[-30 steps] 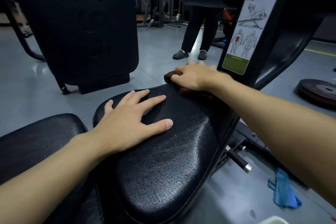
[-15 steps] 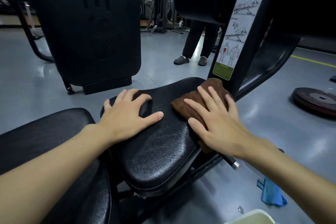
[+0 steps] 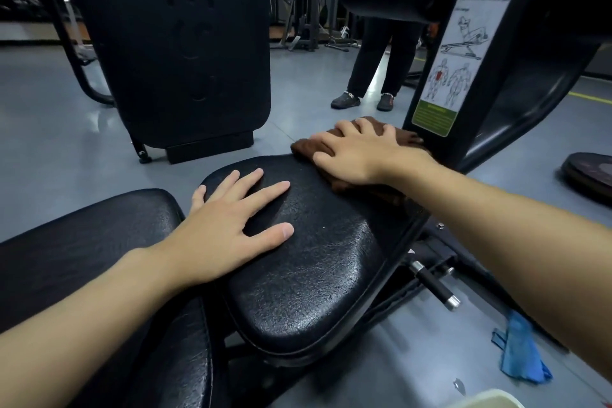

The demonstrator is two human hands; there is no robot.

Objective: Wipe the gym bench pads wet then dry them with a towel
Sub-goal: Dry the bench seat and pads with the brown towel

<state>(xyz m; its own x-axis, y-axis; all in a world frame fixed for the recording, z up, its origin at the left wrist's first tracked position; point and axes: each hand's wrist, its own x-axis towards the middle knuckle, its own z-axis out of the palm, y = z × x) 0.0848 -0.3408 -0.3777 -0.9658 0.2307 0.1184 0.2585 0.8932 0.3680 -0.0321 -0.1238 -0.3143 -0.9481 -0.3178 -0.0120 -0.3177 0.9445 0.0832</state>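
The right hand (image 3: 361,152) lay flat on a brown towel (image 3: 304,147), fingers straight and slightly spread, pressing rather than gripping. The towel sat directly under that palm at the far end of the black seat pad (image 3: 324,275), with folds showing beyond the thumb side and below the wrist. Its far edge touched or nearly touched the black upright just past the fingertips; which one could not be told.

The left hand (image 3: 225,232) rested palm down on the same pad, nearer the body than the right hand, fingers apart and straight, holding nothing. The little finger hung over the pad's left edge. A clear stretch of pad separated the left fingertips from the towel.

Under the left forearm lay a second black pad (image 3: 82,242). Below the right forearm, on the grey floor, a blue cloth (image 3: 520,354) lay crumpled. Beyond the right hand's fingers stood an instruction placard (image 3: 463,43) and a person's legs (image 3: 381,53).
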